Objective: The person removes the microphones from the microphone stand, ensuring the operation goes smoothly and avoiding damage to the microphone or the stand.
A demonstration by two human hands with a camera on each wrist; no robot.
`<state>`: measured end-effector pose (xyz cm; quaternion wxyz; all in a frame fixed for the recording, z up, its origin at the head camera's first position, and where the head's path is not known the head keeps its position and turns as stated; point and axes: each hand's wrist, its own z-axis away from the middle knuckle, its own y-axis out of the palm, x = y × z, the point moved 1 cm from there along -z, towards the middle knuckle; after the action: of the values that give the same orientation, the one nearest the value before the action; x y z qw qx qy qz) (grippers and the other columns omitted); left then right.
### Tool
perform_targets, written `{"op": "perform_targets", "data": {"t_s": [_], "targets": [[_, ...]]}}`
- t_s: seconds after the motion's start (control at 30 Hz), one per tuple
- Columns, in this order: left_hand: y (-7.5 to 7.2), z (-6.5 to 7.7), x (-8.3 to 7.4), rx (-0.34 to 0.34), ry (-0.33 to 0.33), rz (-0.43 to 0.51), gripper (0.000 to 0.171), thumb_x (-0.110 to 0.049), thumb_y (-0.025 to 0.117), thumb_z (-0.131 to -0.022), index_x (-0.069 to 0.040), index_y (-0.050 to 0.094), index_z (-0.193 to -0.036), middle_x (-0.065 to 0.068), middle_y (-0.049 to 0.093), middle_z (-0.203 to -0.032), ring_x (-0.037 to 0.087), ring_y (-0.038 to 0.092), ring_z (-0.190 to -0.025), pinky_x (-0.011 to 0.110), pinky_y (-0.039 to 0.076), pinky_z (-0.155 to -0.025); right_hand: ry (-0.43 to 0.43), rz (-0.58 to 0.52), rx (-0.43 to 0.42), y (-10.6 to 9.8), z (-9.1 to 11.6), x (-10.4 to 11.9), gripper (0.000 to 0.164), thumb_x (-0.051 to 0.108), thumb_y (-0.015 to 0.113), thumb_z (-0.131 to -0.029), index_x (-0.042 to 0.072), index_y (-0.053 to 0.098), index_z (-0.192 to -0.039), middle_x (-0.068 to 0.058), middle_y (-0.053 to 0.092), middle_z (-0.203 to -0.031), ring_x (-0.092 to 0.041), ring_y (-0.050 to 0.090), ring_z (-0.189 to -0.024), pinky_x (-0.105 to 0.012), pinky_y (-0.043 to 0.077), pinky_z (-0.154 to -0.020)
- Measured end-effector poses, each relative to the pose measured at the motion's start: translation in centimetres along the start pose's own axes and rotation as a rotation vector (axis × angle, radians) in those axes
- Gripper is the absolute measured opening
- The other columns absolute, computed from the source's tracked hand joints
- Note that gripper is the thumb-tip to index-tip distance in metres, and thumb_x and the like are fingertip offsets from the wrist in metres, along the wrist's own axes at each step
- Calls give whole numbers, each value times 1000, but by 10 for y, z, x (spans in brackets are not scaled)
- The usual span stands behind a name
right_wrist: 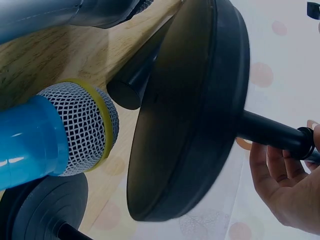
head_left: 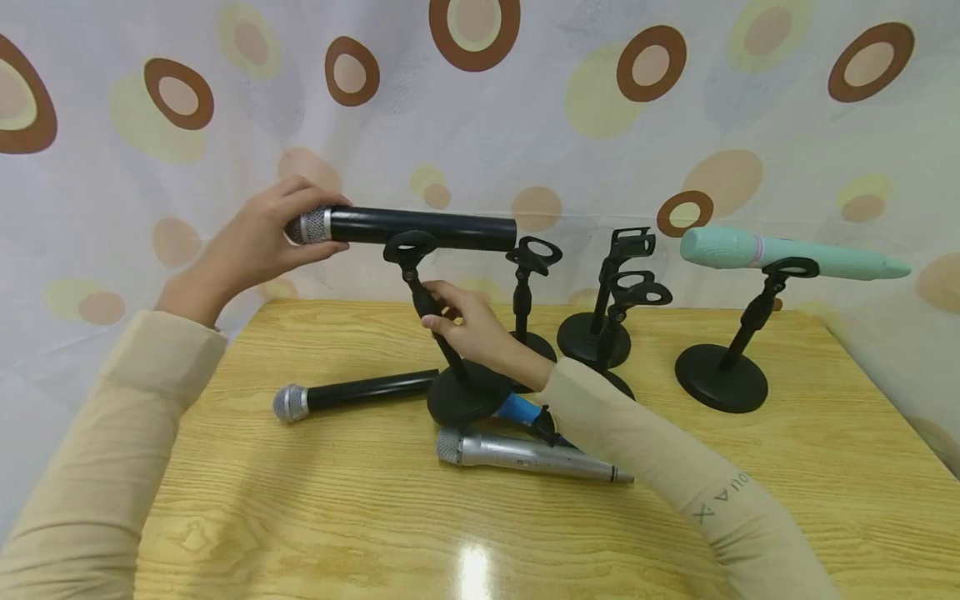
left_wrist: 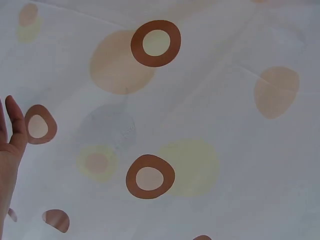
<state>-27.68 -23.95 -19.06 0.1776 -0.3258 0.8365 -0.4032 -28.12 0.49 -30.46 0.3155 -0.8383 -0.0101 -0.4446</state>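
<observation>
In the head view my left hand (head_left: 258, 237) grips a black microphone (head_left: 450, 231) around its silver mesh head and holds it level, tail pointing right. The microphone's body overlaps the clip (head_left: 410, 244) of a small black microphone stand (head_left: 467, 398). My right hand (head_left: 483, 333) pinches the stand's upright, which leans to the left. The right wrist view shows the underside of the round base (right_wrist: 175, 115), tilted up off the table, with fingers (right_wrist: 280, 165) curled at the pole. Only a bit of my left hand (left_wrist: 10, 150) enters the left wrist view.
On the wooden table (head_left: 300, 500) lie another black microphone (head_left: 367, 392), a blue one (head_left: 519, 408) and a silver one (head_left: 532, 457). Several black stands, one being this stand (head_left: 577, 337), rise behind my right arm. A mint-green microphone (head_left: 817, 254) rests on the rightmost stand (head_left: 722, 379). A patterned curtain (head_left: 480, 125) hangs behind.
</observation>
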Motion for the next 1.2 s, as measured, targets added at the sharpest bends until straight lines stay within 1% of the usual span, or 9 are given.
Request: {"op": "perform_targets", "data": {"t_s": [0.13,0.27,0.43,0.6,0.73,0.83,0.93,1.07,1.2], "targets": [[-8,1,1,-55,-31,9,44,-6,78,-69,-10,63,-110,9,56,-96,10,46,-83,14,35,-70,-18,33,29,-1,4,2,43,6,57,-89,4,48,-131,-16,64,-101,-23,62,-75,-31,49,-67],[-15,7,7,-100,-79,-4,43,-4,78,-68,-9,63,-108,11,57,-94,10,45,-83,15,34,-72,-49,28,34,-4,6,5,43,5,57,-89,3,47,-130,-18,63,-103,-25,63,-81,-32,50,-75],[-12,21,18,-79,-119,-26,41,-5,77,-69,-8,63,-107,13,57,-95,13,48,-83,17,34,-71,-49,-6,12,-7,6,10,39,8,56,-90,4,48,-128,-14,62,-99,-23,61,-86,-32,49,-79],[-9,31,26,-80,-166,-42,42,-5,77,-70,-8,62,-110,14,57,-96,17,49,-84,18,34,-70,-19,-31,12,-8,5,9,40,9,55,-91,6,47,-130,-15,62,-101,-24,62,-86,-31,49,-77],[-5,39,32,-70,-195,-58,41,-8,77,-71,-5,62,-109,15,58,-96,21,51,-83,21,35,-69,-7,-90,-19,-9,3,5,40,8,54,-91,8,47,-131,-18,62,-104,-29,62,-85,-30,49,-74],[-1,47,36,-55,-219,-69,41,-9,77,-71,-5,62,-109,14,59,-95,21,51,-82,24,35,-67,-24,-143,-49,-11,0,3,39,6,53,-91,8,47,-130,-19,62,-108,-32,61,-86,-31,49,-75],[5,58,40,-30,-259,-78,40,-12,76,-73,-7,62,-109,13,58,-94,18,48,-79,25,34,-65,-27,-171,-88,-13,-3,1,37,5,53,-91,8,49,-128,-19,63,-107,-32,61,-88,-32,49,-76],[15,73,49,11,-306,-74,38,-17,75,-75,-8,61,-110,12,59,-95,17,47,-78,28,35,-65,9,-170,-131,-15,-6,-2,37,6,54,-91,8,49,-127,-20,63,-101,-32,62,-87,-34,50,-77],[25,88,57,47,-359,-54,38,-20,74,-76,-9,61,-110,12,59,-96,19,48,-80,30,36,-66,30,-170,-151,-16,-9,-5,37,5,54,-90,8,48,-127,-23,62,-103,-34,62,-89,-37,50,-78]]}}
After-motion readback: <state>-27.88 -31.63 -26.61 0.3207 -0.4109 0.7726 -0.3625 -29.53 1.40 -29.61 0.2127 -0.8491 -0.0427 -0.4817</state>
